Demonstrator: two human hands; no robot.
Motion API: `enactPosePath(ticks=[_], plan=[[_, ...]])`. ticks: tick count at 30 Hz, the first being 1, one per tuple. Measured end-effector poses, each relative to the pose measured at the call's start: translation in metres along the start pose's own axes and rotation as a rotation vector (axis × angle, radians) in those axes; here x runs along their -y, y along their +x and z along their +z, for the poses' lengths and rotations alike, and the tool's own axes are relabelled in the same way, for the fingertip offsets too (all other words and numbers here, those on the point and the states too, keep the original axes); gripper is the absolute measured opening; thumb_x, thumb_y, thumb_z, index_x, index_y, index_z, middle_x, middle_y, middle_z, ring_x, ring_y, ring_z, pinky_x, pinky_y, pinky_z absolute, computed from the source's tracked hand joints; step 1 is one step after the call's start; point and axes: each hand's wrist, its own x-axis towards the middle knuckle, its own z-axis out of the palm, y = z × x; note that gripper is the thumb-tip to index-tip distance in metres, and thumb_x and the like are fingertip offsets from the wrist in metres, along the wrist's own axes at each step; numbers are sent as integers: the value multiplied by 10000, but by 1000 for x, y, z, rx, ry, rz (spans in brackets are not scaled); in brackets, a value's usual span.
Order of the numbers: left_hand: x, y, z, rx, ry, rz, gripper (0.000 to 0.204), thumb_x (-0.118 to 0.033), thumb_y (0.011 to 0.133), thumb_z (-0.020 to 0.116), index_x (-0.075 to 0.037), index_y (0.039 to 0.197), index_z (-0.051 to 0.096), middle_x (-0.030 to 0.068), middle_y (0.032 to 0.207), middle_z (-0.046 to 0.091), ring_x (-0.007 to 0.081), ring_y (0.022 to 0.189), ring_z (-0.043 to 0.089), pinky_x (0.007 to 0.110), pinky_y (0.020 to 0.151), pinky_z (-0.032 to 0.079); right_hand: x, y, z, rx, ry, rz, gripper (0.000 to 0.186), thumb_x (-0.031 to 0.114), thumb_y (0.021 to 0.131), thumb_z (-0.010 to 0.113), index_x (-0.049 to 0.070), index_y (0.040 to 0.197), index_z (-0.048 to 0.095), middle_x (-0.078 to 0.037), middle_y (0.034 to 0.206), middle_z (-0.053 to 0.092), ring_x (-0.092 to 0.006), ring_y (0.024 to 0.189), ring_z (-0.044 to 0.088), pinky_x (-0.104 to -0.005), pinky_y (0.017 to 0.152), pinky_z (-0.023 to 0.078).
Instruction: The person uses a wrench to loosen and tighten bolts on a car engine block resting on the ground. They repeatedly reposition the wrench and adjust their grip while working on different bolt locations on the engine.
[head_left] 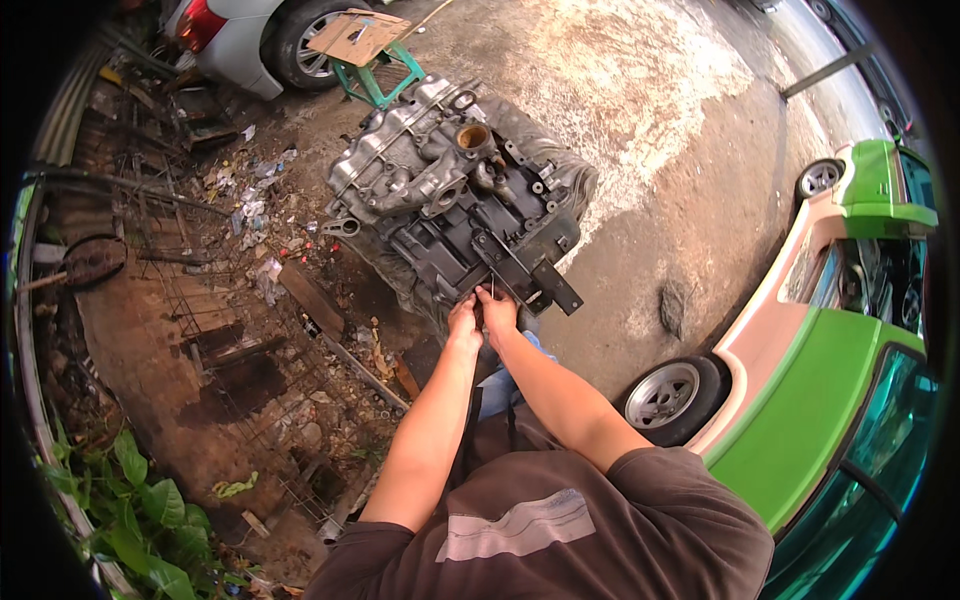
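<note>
A large grey metal engine (395, 180) lies in front of me on a crumpled dark cover (575, 165). Black metal brackets (500, 262) are attached along its near right side. My left hand (463, 320) is at the engine's near edge, fingers closed together at the tips. Right beside it, my right hand (499, 314) pinches at the same spot, just below the brackets. A thin pale sliver shows by the right fingertips, too small to name. What lies between the fingers of either hand is hidden.
A green stool (375, 78) with a brown board (358, 36) stands behind the engine. On the right is a green and pink vehicle (800, 400); a silver car (235, 45) is at the far left. Litter (262, 200) and rusty metal sheets (140, 330) cover the left ground.
</note>
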Motion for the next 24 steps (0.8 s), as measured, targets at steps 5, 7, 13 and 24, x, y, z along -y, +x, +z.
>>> enactPosePath(ticks=[5, 7, 13, 24], plan=[[-4, 9, -13, -67, 69, -109, 204, -185, 1010, 521, -43, 1059, 659, 86, 1028, 701, 201, 917, 679, 333, 793, 566, -3, 2, 6, -17, 107, 165, 132, 109, 883, 728, 30, 982, 693, -75, 922, 706, -168, 791, 654, -314, 704, 529], [-5, 11, -17, -37, 81, -98, 196, -175, 1009, 516, -40, 1044, 654, 73, 1004, 701, 186, 880, 679, 309, 771, 563, -5, 4, 3, 33, 223, 287, 132, 102, 883, 728, 31, 989, 694, -77, 927, 709, -171, 794, 661, -312, 704, 533], [-5, -1, -14, -27, 143, -29, 185, -110, 981, 528, -36, 1077, 668, 49, 963, 689, 123, 764, 632, 249, 660, 521, -12, 10, -9, 142, 315, 323, 100, 99, 894, 721, 53, 982, 711, -60, 877, 713, -150, 712, 651, -288, 607, 514], [-28, -19, -14, 137, 249, -78, 339, -58, 999, 447, 28, 1300, 578, 85, 1244, 638, 161, 1054, 637, 270, 923, 517, -18, 2, 10, -92, 337, 263, 141, 139, 898, 731, 50, 1007, 720, -61, 897, 729, -161, 734, 649, -308, 591, 498]])
